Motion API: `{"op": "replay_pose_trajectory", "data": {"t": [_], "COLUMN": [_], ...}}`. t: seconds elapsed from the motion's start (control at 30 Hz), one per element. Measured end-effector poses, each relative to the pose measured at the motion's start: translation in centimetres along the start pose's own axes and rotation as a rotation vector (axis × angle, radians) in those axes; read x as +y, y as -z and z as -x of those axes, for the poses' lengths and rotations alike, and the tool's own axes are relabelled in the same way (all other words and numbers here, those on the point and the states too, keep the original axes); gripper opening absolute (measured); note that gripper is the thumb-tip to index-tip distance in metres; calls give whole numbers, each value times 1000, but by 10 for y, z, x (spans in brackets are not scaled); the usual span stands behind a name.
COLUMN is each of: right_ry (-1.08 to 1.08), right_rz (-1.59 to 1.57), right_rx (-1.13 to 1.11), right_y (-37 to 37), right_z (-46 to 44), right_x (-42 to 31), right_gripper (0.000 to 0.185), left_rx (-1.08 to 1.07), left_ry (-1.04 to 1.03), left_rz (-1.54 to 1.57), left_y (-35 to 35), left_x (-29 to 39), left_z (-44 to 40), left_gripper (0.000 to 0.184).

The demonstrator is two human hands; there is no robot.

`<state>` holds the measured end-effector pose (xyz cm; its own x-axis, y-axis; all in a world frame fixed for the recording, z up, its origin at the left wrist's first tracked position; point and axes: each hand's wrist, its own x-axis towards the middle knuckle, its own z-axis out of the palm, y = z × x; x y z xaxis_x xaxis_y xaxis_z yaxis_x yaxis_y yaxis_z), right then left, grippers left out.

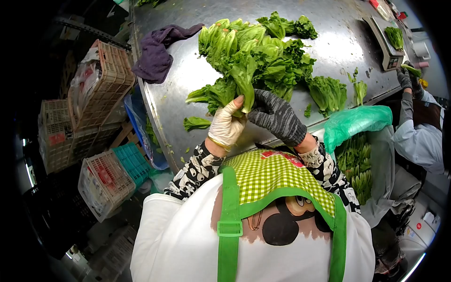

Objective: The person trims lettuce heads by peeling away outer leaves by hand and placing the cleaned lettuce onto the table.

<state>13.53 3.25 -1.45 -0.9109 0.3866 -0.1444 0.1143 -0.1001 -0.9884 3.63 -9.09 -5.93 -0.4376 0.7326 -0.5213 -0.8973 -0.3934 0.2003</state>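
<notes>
My left hand [228, 123], in a thin white glove, grips a small head of green leaf lettuce [244, 81] near its base, thumb up along the stem. The leaves point away from me over the table. My right hand [278, 117], in a grey knitted glove, has its fingers curled closed against the lower stem from the other side. Its fingertips are partly hidden behind the stem. Just beyond both hands lies a large heap of lettuce [277, 61]. A loose leaf [196, 123] rests left of my left hand.
The metal table [176, 101] bears a purple cloth [157, 51], more lettuce [327, 94] and a scale [384, 42]. A lined crate of greens [354, 164] with a green plastic bag [359, 123] stands right. A co-worker's gloved hands [405, 77] are far right; stacked crates [101, 84] stand left.
</notes>
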Motion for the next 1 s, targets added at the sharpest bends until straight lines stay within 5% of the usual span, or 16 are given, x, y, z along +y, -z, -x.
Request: {"op": "replay_pose_trajectory", "data": {"t": [0.27, 0.37, 0.47, 0.57, 0.77, 0.8, 0.9, 1.0], "right_ry": [134, -12, 196, 41, 166, 501, 239, -268], "right_rz": [437, 378, 586, 535, 479, 825, 509, -240], "right_rx": [130, 108, 66, 86, 6, 80, 89, 154], "right_y": [3, 2, 3, -5, -10, -10, -19, -12], "right_z": [-4, -2, -3, -4, -10, -15, -11, -30], "right_x": [6, -1, 5, 1, 24, 35, 31, 54], "right_gripper": [27, 20, 20, 18, 15, 23, 28, 25], "left_rx": [89, 50, -11, 80, 172, 183, 188, 115], "left_ry": [-108, -113, -121, -186, -277, -284, -425, -483], "left_rz": [-70, -103, -144, -164, -8, -26, -27, -20], "left_y": [-13, -6, 14, -8, -17, -16, -14, -16], "left_x": [-5, -5, -3, -2, -9, -8, -6, 8], "left_z": [12, 10, 5, 8, 7, 8, 7, 15], "left_gripper": [13, 11, 11, 12, 21, 24, 23, 23]}}
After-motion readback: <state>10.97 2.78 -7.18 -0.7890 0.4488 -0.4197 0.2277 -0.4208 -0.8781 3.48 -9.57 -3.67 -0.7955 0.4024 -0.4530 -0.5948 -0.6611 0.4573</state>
